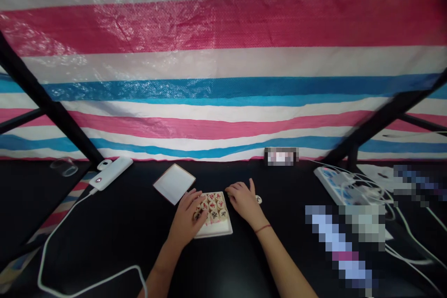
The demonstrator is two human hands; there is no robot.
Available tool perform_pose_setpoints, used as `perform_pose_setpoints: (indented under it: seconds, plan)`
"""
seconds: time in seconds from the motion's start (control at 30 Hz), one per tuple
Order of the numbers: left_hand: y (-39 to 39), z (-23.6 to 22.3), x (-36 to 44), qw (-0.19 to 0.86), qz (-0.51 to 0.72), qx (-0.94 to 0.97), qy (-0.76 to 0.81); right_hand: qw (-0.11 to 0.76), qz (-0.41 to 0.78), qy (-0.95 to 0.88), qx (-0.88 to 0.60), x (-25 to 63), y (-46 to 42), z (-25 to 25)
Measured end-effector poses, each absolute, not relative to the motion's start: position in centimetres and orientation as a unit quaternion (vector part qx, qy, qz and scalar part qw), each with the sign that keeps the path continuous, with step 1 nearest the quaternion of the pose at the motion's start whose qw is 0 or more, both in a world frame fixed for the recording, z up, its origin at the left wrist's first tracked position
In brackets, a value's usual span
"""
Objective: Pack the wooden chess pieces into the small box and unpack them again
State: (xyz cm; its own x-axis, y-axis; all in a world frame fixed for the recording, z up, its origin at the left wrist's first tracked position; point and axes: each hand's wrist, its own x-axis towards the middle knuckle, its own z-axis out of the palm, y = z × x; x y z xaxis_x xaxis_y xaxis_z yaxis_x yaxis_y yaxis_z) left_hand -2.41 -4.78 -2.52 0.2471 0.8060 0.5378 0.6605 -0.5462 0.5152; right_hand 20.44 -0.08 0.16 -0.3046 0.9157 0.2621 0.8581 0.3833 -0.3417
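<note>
Head view: with left hand (186,217) spread over discs (214,215) in tray (219,229), right hand (243,199) curled alongside, any pinch unclear; probably light, hard, slick; grasp rims

Round cream-coloured game pieces (213,205) by the left hand (188,214) bear red or black Chinese characters; a round pale disc (258,199) beside the right hand (242,200) bears a black mark. All too small to read.
</note>
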Motion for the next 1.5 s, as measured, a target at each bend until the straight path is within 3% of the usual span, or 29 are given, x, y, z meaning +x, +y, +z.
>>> perform_pose_setpoints:
  seconds: [0.2, 0.5, 1.07, 1.5]
  plan:
    - [-5.9, -2.3, -2.2, 0.091, 0.393, 0.780, 0.479, 0.328, 0.236, -0.763, -0.504, 17.5, -2.9, 2.6]
    - [-7.7, -0.9, -2.7, 0.185, 0.379, 0.740, 0.523, 0.360, 0.362, -0.737, -0.442, 14.4, -4.6, 2.8]
    - [-10.3, -2.1, -3.8, 0.069, 0.325, 0.786, 0.522, 0.471, 0.338, -0.635, -0.511, 16.9, -5.8, 0.9]
    - [-10.4, -2.1, -3.8, 0.074, 0.296, 0.799, 0.519, 0.387, 0.369, -0.717, -0.447, 15.9, -6.9, 1.4]
